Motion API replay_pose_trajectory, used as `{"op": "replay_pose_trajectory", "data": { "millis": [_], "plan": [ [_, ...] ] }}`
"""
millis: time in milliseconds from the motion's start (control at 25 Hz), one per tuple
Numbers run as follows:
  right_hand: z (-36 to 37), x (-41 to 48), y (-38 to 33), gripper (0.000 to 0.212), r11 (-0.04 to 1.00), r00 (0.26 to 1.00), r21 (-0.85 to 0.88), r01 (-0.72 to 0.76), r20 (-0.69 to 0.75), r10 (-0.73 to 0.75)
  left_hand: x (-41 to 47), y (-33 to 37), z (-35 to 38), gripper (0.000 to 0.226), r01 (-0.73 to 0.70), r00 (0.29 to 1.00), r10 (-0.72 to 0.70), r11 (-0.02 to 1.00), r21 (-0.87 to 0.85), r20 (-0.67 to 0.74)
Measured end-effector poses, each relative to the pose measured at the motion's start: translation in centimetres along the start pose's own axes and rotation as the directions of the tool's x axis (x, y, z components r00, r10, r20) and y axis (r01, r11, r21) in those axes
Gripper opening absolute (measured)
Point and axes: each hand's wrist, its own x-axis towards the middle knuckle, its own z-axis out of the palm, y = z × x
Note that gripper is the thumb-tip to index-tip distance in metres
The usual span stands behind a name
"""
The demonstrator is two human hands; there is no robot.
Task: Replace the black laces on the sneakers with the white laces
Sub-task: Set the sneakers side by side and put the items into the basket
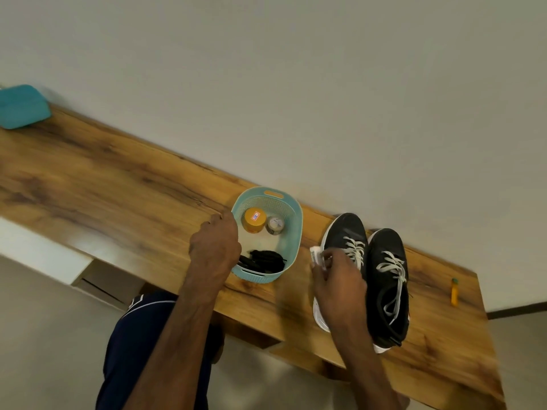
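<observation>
The right hand [337, 279] pinches a small white piece [316, 255] against the side of the nearer of two black sneakers [384, 253]. They stand side by side on the surface [118, 187], threaded with white laces [390, 264]. The left hand [214, 247] grips the rim of a teal basket [294, 232], where the black laces [263, 260] lie coiled.

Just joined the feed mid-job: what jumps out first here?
The pair of black sneakers with white laces stands at the right of the wooden desk. Beside them, the light blue plastic basket holds the bundled black laces, its left rim under the left hand.
</observation>
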Motion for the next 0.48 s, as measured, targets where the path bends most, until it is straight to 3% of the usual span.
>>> {"op": "replay_pose_trajectory", "data": {
  "millis": [120,280,400,480],
  "plan": [
    [-0.9,4.0,-2.4,0.024,0.981,0.985,0.091,0.169,0.023,-0.172,0.2,-0.6,-0.2,0.052,-0.012,1.000,0.012,1.000,-0.002,0.022],
    [3.9,9.1,-6.3,0.017,0.900,0.888,-0.129,0.417,0.270,-0.373,0.1,-0.5,-0.2,0.057,-0.035,0.997,0.032,0.999,0.040,0.065],
    [8.4,10.3,-6.8,0.019,0.783,0.792,-0.274,0.559,0.456,-0.405,0.0,0.0,-0.2,0.042,-0.028,0.993,0.018,0.996,0.080,0.120],
    [10.3,10.2,-6.4,0.021,0.750,0.775,-0.313,0.583,0.489,-0.399,0.0,0.2,-0.5,0.032,-0.020,0.990,0.003,0.993,0.119,0.142]
  ]
}}
